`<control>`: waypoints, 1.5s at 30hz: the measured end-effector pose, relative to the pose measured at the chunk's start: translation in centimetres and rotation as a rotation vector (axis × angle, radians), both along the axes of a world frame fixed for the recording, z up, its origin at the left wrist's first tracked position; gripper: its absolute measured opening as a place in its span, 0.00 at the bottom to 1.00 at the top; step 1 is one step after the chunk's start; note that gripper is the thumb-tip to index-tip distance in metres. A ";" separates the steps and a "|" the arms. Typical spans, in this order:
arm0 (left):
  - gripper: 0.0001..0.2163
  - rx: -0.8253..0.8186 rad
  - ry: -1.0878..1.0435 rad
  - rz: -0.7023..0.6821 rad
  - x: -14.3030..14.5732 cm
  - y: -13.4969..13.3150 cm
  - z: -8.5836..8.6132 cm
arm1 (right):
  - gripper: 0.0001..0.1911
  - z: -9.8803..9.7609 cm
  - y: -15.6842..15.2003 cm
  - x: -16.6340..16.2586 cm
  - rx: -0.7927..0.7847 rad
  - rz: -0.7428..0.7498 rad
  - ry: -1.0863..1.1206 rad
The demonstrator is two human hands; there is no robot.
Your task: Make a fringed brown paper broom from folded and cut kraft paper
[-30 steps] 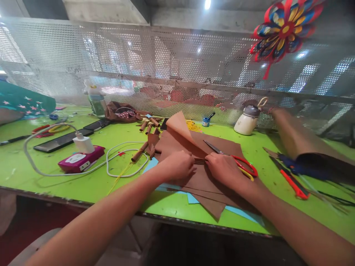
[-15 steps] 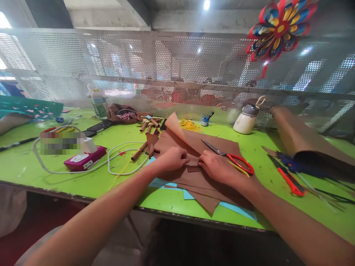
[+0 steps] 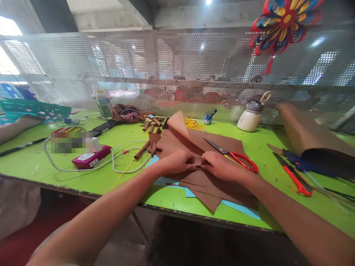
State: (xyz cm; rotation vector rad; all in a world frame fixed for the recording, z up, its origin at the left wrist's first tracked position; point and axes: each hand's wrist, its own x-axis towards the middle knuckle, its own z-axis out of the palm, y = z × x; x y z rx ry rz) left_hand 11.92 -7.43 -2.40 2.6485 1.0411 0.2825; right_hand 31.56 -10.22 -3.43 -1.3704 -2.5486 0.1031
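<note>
My left hand (image 3: 181, 161) and my right hand (image 3: 219, 166) meet over a stack of brown paper sheets (image 3: 205, 186). Between their closed fingertips is a small brown paper strip (image 3: 198, 166), mostly covered by the fingers. One sheet in the stack has a curled-up corner (image 3: 179, 123) behind my hands. Scissors (image 3: 244, 161) with red handles lie on the paper just beyond my right hand, blades pointing away to the left. Light blue paper (image 3: 241, 209) sticks out from under the brown sheets.
Left of the stack are small brown paper rolls (image 3: 142, 150), a white cable and a purple power strip (image 3: 91, 157). A red utility knife (image 3: 298, 180) and a big brown paper roll (image 3: 313, 133) lie right. A white flask (image 3: 249, 117) stands behind. Another person's arm (image 3: 16, 127) rests far left.
My hands have come closer together, and the fingers now cover most of the small brown strip that lay exposed between them. The whole view has shifted slightly.
</note>
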 end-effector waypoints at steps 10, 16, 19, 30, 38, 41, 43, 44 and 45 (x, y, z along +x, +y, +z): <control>0.12 -0.159 -0.137 0.021 -0.2 0.0 0.2 | 0.08 0.3 0.7 0.6 -0.198 -0.032 0.482; 0.13 -0.381 -0.345 0.014 -0.4 0.4 0.3 | 0.12 0.1 1.4 0.7 -0.336 -0.106 0.796; 0.16 -0.533 -0.456 0.000 -0.3 0.4 0.3 | 0.13 0.2 1.2 0.6 -0.398 -0.136 0.909; 0.15 -0.544 -0.523 0.053 0.0 0.1 0.5 | 0.17 0.1 0.9 0.0 -0.484 -0.137 1.088; 0.15 -0.673 -0.616 0.108 0.2 0.4 0.2 | 0.21 -0.2 1.0 -0.3 -0.544 -0.081 1.262; 0.15 -0.704 -0.635 0.102 0.1 0.6 -0.1 | 0.20 -0.1 0.9 -0.4 -0.549 -0.075 1.294; 0.14 -0.725 -0.653 0.078 0.1 0.6 -0.1 | 0.18 0.0 0.8 -0.4 -0.565 -0.059 1.307; 0.14 -0.738 -0.662 0.066 0.1 0.5 -0.1 | 0.17 0.1 0.8 -0.4 -0.577 -0.053 1.312; 0.14 -0.751 -0.670 0.057 0.1 0.5 -0.1 | 0.17 0.1 0.8 -0.4 -0.590 -0.048 1.315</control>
